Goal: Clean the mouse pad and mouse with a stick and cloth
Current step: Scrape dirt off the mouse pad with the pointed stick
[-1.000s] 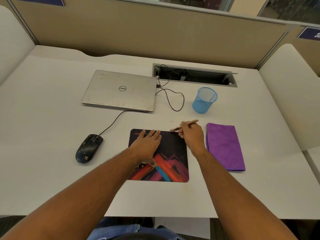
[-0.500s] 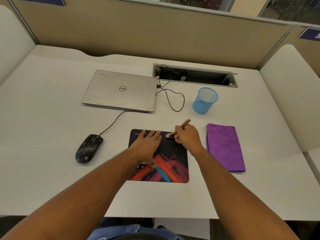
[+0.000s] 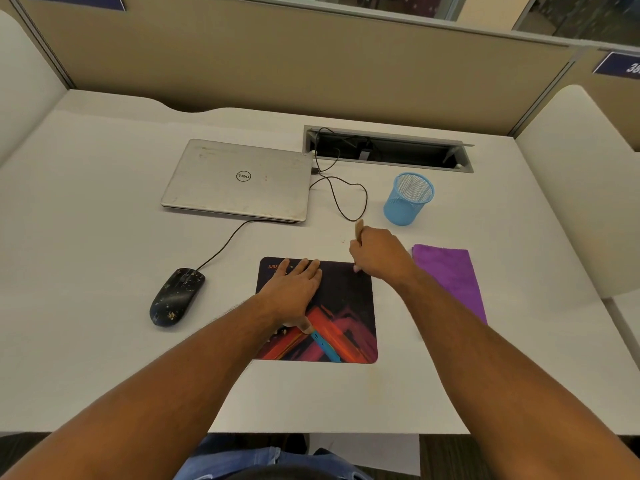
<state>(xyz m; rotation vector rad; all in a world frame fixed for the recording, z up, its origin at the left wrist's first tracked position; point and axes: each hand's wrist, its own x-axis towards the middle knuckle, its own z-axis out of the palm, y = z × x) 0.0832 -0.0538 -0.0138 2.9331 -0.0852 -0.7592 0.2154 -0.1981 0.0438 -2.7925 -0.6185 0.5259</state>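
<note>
A dark mouse pad [image 3: 346, 299] with red and blue streaks lies on the white desk [image 3: 104, 306]. My left hand [image 3: 294, 289] presses flat on its left half, fingers straight. My right hand [image 3: 375, 252] grips a wooden stick [image 3: 358, 227] held nearly upright, its lower tip at the pad's far right corner. A black mouse [image 3: 176, 296] speckled with pale crumbs sits left of the pad, its cable running to the laptop. A folded purple cloth [image 3: 450, 275] lies right of the pad, untouched.
A closed silver laptop [image 3: 239, 180] sits behind the pad, with a looping black cable [image 3: 346, 199] beside it. A blue mesh pen cup [image 3: 408, 199] stands behind my right hand. An open cable tray [image 3: 388, 150] is set into the desk's back. Partition walls enclose the desk.
My right hand turned the stick from lying almost flat to nearly upright and shifted slightly right, toward the pad's far right corner. My left hand stayed pressed on the pad.
</note>
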